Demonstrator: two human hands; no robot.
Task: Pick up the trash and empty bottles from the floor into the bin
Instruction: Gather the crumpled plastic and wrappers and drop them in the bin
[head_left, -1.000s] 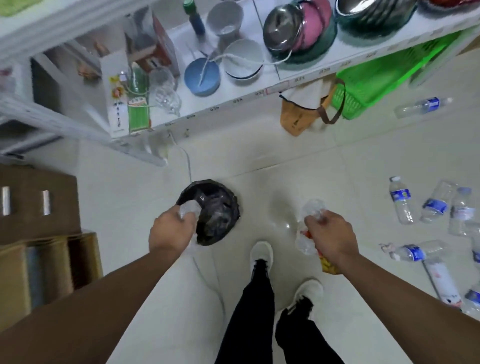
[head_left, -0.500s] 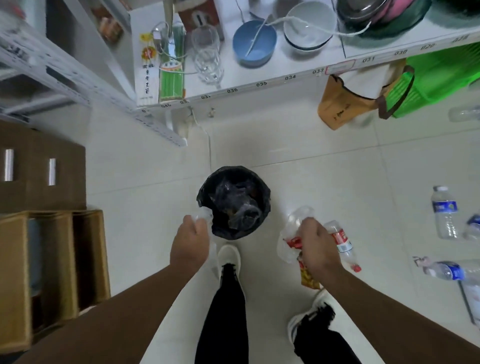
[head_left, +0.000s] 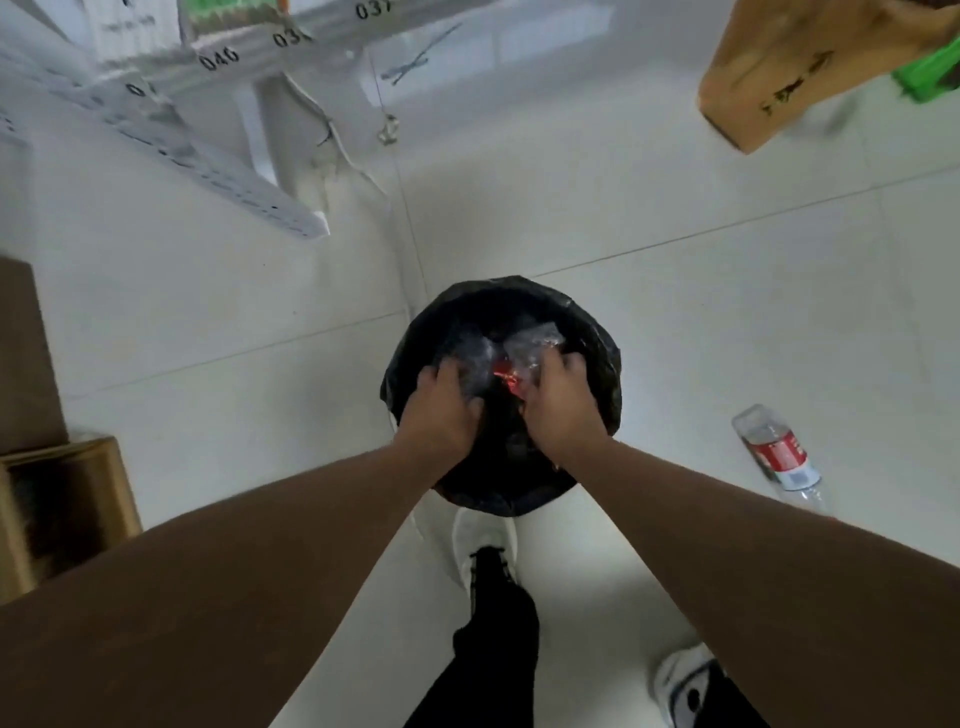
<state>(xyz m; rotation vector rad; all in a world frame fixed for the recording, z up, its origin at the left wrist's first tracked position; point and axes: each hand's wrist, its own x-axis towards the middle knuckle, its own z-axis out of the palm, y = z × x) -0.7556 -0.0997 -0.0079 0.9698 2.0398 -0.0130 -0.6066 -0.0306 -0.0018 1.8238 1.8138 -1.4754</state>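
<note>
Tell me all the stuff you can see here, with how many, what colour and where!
bin: one, lined with a black bag, middle of the floor.
crumpled plastic: a clear bundle with some red, held over the bin by both hands; the count is too blurred to tell.
bottle: one, clear with a red label, lying on the floor right of the bin.
shelf: one, white with black numbers, top left.
paper bag: one, brown, top right.
boxes: brown, left edge, blurred.
floor: white tiles.
shoes: two, white, below the bin.
left hand: one, over the bin.
right hand: one, over the bin.
</note>
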